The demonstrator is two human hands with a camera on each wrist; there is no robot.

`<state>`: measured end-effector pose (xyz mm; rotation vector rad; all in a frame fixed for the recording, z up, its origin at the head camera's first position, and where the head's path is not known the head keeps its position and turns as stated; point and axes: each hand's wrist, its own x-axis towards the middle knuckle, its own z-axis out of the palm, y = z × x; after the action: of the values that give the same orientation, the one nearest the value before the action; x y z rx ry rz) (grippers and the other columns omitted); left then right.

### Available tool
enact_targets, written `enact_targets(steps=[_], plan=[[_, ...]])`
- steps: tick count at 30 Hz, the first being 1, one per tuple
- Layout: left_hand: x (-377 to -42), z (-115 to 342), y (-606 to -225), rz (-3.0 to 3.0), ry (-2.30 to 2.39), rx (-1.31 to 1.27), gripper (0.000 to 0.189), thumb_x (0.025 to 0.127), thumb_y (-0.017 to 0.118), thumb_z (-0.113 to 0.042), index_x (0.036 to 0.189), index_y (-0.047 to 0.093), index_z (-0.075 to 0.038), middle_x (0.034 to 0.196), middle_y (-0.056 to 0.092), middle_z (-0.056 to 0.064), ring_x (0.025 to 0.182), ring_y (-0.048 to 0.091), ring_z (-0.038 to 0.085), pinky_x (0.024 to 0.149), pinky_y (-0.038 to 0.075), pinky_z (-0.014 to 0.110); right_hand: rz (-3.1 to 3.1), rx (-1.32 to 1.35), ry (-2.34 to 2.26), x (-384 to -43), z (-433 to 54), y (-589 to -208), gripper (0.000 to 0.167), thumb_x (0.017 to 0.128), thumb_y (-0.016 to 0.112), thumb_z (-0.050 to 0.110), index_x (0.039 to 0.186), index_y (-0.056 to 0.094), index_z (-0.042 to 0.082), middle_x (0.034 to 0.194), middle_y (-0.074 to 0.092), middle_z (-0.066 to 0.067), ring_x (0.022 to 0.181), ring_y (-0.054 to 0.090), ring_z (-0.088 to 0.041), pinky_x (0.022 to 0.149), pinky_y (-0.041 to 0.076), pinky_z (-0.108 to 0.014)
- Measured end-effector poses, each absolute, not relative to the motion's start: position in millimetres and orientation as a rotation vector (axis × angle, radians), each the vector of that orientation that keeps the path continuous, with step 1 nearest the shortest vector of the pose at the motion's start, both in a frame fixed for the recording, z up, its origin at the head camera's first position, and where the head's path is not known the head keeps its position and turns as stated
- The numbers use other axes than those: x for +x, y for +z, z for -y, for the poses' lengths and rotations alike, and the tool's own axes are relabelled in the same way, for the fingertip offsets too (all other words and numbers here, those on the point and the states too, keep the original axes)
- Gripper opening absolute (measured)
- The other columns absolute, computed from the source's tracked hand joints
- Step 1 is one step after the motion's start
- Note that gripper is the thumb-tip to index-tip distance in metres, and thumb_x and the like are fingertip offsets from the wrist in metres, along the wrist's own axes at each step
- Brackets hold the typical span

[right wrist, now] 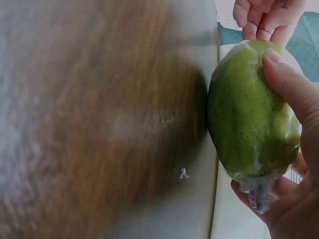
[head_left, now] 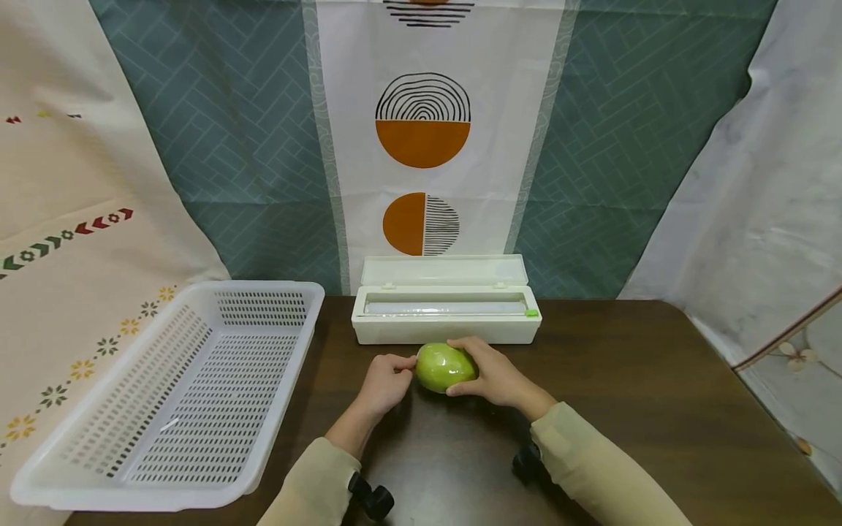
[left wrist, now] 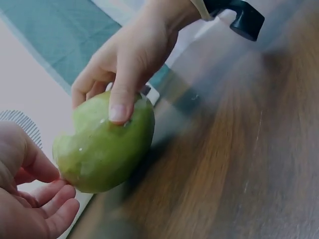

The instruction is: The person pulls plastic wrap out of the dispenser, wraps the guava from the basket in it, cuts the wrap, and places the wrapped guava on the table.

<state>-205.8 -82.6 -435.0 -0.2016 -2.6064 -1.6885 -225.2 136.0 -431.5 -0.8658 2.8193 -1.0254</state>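
A green mango [head_left: 441,369] wrapped in clear cling film is held just above the dark wooden table, in front of the white film box. My right hand [head_left: 495,374] grips its right side, the thumb lying along the skin. At that end, a gathered tuft of cling film [right wrist: 259,191] sticks out in the right wrist view. My left hand [head_left: 384,385] is at the opposite end, where thumb and fingertips pinch together against the fruit's tip. The film between those fingers is barely visible in the left wrist view.
The white cling film box [head_left: 447,332] stands behind the hands with its lid raised, a roll inside and a green slider at its right. At left, a white perforated basket [head_left: 299,365] holds a small white strip. A patterned cloth [head_left: 263,146] hangs behind the table [head_left: 645,394].
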Motion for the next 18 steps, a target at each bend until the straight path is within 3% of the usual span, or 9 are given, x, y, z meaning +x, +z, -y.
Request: enact_targets(steps=[3, 6, 12, 18], plan=[[-204, 82, -437, 2.584, -1.737, -0.185, 0.035, 0.078, 0.052, 0.007, 0.111, 0.064, 0.01, 0.114, 0.064, 0.025, 0.113, 0.056, 0.037, 0.09, 0.048, 0.04, -2.823, -0.864, -1.028, -225, -135, -431, 0.078, 0.073, 0.078, 0.042, 0.136, 0.046, 0.009, 0.13, 0.051, -0.008, 0.108, 0.053, -0.02, 0.092, 0.046, -0.041], [-203, 83, -440, 2.568, -1.783, -0.167, 0.039, 0.076, 0.051, 0.008, 0.113, 0.063, 0.008, 0.116, 0.063, 0.026, 0.115, 0.055, 0.037, 0.093, 0.047, 0.041, -2.831, -0.863, -1.041, -225, -133, -431, 0.077, 0.073, 0.079, 0.041, 0.135, 0.046, 0.009, 0.129, 0.052, -0.007, 0.108, 0.053, -0.02, 0.092, 0.046, -0.042], [-197, 90, -448, 2.581, -1.841, -0.204, 0.046, 0.08, 0.052, 0.005, 0.127, 0.057, 0.003, 0.128, 0.057, 0.021, 0.118, 0.052, 0.033, 0.086, 0.045, 0.03, -2.833, -0.838, -1.035, -225, -132, -434, 0.081, 0.071, 0.079, 0.044, 0.138, 0.045, 0.01, 0.134, 0.051, -0.007, 0.113, 0.053, -0.022, 0.094, 0.045, -0.043], [-198, 90, -453, 2.572, -1.879, -0.29, 0.05, 0.087, 0.051, 0.004, 0.135, 0.043, 0.01, 0.132, 0.053, 0.026, 0.118, 0.054, 0.036, 0.082, 0.048, 0.03, -2.787, -0.787, -1.092, -223, -136, -431, 0.101, 0.067, 0.083, 0.041, 0.147, 0.032, 0.008, 0.143, 0.044, -0.013, 0.125, 0.048, -0.029, 0.102, 0.04, -0.049]])
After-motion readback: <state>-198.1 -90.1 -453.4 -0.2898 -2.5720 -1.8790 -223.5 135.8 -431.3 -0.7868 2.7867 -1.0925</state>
